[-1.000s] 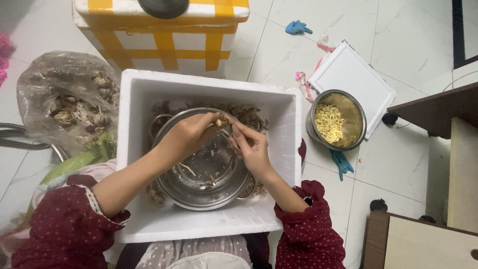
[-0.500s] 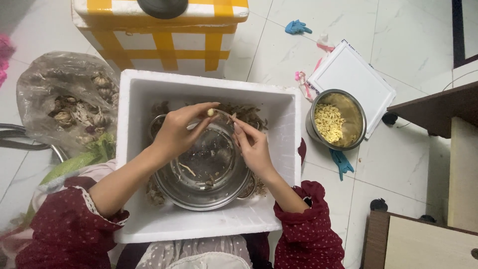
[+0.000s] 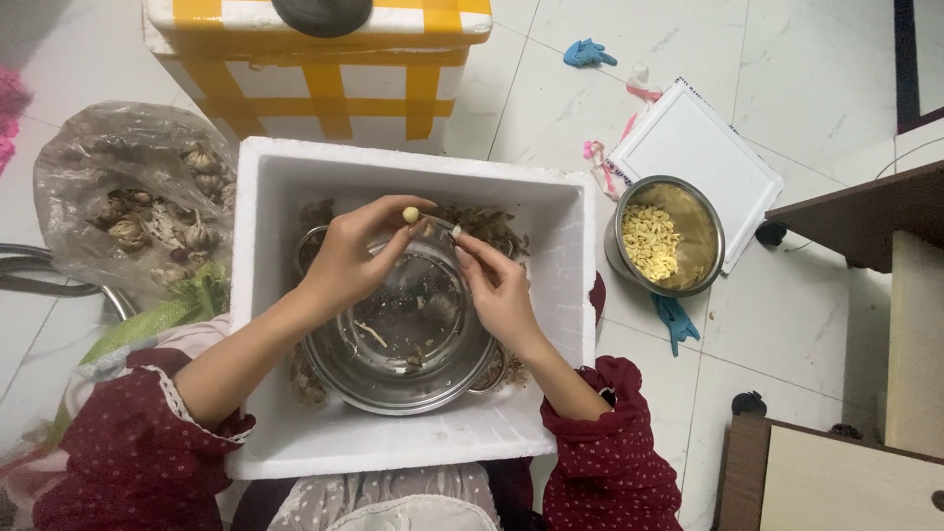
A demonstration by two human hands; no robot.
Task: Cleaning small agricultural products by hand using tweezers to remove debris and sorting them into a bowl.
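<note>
Hands over bowl, peeling clove.
I see left hand [image 3: 356, 264] pinching a pale clove [image 3: 410, 214]; right hand [image 3: 500, 290] clenched on a small sliver above steel bowl [image 3: 393, 379].

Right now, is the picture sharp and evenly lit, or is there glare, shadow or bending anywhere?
Head view: mostly sharp, though the left hand and right hand are slightly soft; soft glare shines off the steel bowl and the white floor tiles; the top-left corner lies in shadow; the foam box has edges that bow a little, hinting at wide-lens distortion.
</note>
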